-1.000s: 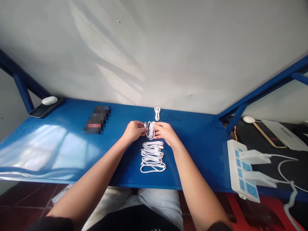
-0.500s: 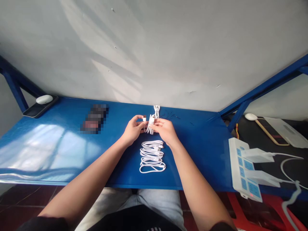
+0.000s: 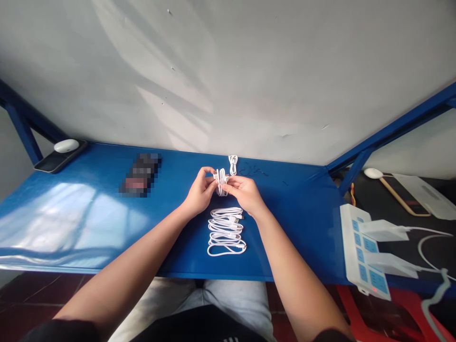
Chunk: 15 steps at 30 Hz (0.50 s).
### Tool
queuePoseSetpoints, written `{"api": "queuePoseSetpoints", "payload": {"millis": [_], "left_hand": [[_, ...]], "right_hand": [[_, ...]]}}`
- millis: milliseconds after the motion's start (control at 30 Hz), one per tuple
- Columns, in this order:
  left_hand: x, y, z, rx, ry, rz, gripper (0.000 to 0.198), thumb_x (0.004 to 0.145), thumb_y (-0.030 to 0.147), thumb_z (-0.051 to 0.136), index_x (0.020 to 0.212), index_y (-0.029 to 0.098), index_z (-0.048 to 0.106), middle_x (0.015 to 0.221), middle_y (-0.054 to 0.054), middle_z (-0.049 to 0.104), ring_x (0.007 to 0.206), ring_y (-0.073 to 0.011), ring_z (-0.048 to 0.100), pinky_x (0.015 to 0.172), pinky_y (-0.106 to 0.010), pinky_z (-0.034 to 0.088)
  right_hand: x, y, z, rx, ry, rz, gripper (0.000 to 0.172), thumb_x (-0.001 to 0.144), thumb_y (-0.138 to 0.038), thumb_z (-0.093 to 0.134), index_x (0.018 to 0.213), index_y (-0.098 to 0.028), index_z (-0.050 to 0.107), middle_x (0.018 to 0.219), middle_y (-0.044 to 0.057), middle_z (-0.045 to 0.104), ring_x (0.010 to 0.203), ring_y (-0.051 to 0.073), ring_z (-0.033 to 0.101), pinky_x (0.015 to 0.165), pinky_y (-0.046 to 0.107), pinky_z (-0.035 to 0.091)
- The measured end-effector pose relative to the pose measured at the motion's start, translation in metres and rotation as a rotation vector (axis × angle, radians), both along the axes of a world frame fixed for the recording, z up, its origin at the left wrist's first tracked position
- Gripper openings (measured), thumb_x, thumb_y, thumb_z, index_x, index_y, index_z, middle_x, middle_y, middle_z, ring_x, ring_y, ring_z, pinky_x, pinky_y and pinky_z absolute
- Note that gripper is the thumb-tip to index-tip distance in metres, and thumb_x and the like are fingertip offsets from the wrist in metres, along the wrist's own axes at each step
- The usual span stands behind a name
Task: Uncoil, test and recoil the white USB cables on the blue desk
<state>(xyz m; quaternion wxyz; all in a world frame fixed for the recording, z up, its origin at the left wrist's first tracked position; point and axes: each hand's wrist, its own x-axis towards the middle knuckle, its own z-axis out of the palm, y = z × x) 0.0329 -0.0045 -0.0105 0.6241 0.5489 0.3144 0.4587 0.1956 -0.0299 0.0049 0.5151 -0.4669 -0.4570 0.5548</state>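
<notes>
Held coil: a white cable (image 3: 221, 181) at the centre of the frame, looped upright between both hands.
Left hand: (image 3: 200, 193) thumb and fingers pinched on the coil's left edge, near a plug (image 3: 215, 175).
Right hand: (image 3: 245, 193) thumb and fingers closed on the coil's right edge.
Slipping loops: if either pinch loosens, the turns could probably spring apart, since nothing visible ties them.
Snagging: a plug may catch between turns and tangle the bundle.
Row: white coils (image 3: 225, 231) at lower centre lie close below the hands; a dropped end or a wrist could disturb them.
Far coil: a bundle (image 3: 232, 165) just beyond the right fingers might be nudged.
Hidden: fingertips behind the held coil, and how its ends run.
Hard to make out: how many coils overlap in the row; the pixelated dark item (image 3: 141, 175) at left; thin black bits (image 3: 253, 169) right of the far coil.
Cut off: the strip's cord, lower right.
</notes>
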Motion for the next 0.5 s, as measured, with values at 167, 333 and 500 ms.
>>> {"api": "queuePoseSetpoints", "payload": {"millis": [167, 333, 500], "left_hand": [[-0.005, -0.002, 0.004, 0.182, 0.306, 0.218, 0.033, 0.093, 0.036, 0.064, 0.116, 0.022, 0.045, 0.099, -0.007, 0.077, 0.070, -0.0141, 0.067, 0.070, -0.026, 0.051], [-0.006, -0.003, 0.010, 0.304, 0.379, 0.218, 0.039, 0.096, 0.033, 0.058, 0.133, 0.020, 0.056, 0.115, -0.009, 0.076, 0.096, -0.0200, 0.073, 0.089, -0.030, 0.054], [-0.005, -0.002, 0.008, 0.329, 0.294, 0.203, 0.034, 0.098, 0.038, 0.055, 0.121, 0.018, 0.070, 0.127, -0.009, 0.072, 0.121, -0.0242, 0.066, 0.106, -0.033, 0.049]], "right_hand": [[-0.003, -0.002, 0.002, 0.012, -0.003, -0.015, 0.035, 0.069, -0.039, 0.086, 0.096, -0.018, 0.079, 0.099, 0.007, 0.080, 0.094, 0.023, 0.074, 0.090, 0.037, 0.058], [-0.012, -0.007, 0.005, 0.075, -0.045, -0.079, 0.029, 0.072, -0.037, 0.084, 0.094, -0.019, 0.080, 0.099, 0.006, 0.080, 0.096, 0.025, 0.074, 0.092, 0.039, 0.058], [-0.017, -0.010, 0.005, 0.135, -0.130, -0.127, 0.021, 0.077, -0.037, 0.080, 0.091, -0.021, 0.078, 0.093, 0.005, 0.080, 0.091, 0.024, 0.074, 0.089, 0.038, 0.058]]}}
